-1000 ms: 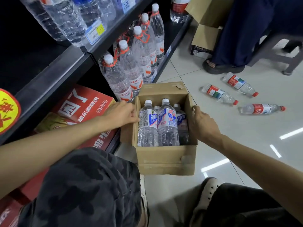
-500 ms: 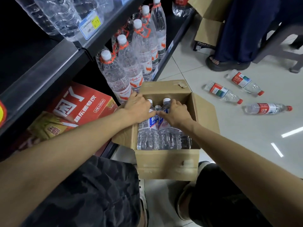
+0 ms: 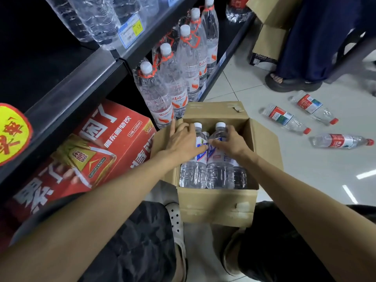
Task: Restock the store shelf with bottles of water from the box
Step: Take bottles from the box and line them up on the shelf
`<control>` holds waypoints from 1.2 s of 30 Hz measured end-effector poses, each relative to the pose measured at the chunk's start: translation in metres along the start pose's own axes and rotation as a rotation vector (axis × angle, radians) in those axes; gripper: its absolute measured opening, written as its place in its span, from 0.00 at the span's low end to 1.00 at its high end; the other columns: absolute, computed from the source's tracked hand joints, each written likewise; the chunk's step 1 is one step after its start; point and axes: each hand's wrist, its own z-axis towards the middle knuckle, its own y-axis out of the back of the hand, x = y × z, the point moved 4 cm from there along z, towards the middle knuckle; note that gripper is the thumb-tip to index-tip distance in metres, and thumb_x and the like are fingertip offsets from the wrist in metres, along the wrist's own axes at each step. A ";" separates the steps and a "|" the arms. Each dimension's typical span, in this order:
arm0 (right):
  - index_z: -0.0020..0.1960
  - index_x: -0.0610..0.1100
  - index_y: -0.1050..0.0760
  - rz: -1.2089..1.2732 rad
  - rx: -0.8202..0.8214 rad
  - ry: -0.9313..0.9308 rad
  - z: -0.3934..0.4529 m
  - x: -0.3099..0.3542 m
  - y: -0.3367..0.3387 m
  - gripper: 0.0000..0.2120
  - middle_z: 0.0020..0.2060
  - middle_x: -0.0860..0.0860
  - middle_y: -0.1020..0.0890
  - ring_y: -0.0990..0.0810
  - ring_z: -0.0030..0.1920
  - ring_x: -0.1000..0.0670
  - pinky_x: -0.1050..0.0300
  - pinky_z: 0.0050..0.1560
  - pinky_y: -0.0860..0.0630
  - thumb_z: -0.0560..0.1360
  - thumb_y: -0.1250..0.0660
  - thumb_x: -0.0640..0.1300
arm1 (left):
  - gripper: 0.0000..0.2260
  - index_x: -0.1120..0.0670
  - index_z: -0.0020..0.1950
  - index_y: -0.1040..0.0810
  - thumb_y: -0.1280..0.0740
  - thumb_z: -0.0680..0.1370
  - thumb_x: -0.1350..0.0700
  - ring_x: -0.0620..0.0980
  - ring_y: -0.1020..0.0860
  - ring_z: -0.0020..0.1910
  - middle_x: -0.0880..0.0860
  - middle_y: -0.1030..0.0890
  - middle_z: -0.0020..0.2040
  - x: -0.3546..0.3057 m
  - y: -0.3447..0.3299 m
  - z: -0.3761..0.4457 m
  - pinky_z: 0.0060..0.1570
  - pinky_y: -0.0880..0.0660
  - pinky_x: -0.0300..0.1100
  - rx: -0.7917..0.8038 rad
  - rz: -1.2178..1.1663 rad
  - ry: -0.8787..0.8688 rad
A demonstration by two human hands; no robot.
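Note:
An open cardboard box (image 3: pixel 216 202) stands on the floor between my knees, with several upright white-capped water bottles inside. My left hand (image 3: pixel 184 140) wraps around the left front bottle (image 3: pixel 193 171) at its blue label. My right hand (image 3: pixel 231 142) grips the bottle beside it (image 3: pixel 219 174) the same way. Both bottles stand in the box. The black store shelf (image 3: pixel 67 98) runs along the left. Its bottom level holds tall bottles with red neck rings (image 3: pixel 162 94).
A red drinks carton (image 3: pixel 97 151) sits on the bottom shelf next to the box. Three red-labelled bottles (image 3: pixel 284 119) lie loose on the tiled floor to the right. Another person's foot (image 3: pixel 284 82) and more cardboard boxes (image 3: pixel 266 45) are at the back right.
My hands left the box's side flaps and moved inward onto the two front bottles, where they have closed around them. The view has shifted slightly closer.

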 end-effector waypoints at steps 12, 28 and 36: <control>0.68 0.39 0.34 0.275 -0.186 0.278 -0.057 0.022 0.038 0.31 0.60 0.44 0.24 0.22 0.56 0.48 0.67 0.45 0.23 0.69 0.24 0.36 | 0.30 0.58 0.67 0.32 0.24 0.69 0.58 0.48 0.29 0.64 0.54 0.27 0.65 -0.021 0.038 -0.051 0.57 0.39 0.27 -0.281 -0.735 0.054; 0.67 0.50 0.27 -0.041 -0.268 0.651 -0.123 0.127 0.090 0.35 0.57 0.49 0.24 0.27 0.57 0.53 0.64 0.57 0.33 0.62 0.20 0.45 | 0.34 0.54 0.69 0.29 0.20 0.65 0.56 0.49 0.23 0.61 0.52 0.22 0.62 -0.002 0.167 -0.092 0.64 0.27 0.51 -0.439 -0.868 -0.008; 0.64 0.51 0.24 -0.061 -0.235 0.921 -0.163 0.245 0.112 0.32 0.57 0.55 0.19 0.22 0.59 0.53 0.51 0.61 0.25 0.62 0.20 0.47 | 0.37 0.53 0.74 0.33 0.22 0.68 0.55 0.46 0.27 0.67 0.49 0.25 0.68 0.027 0.287 -0.131 0.68 0.30 0.50 -0.637 -0.791 -0.123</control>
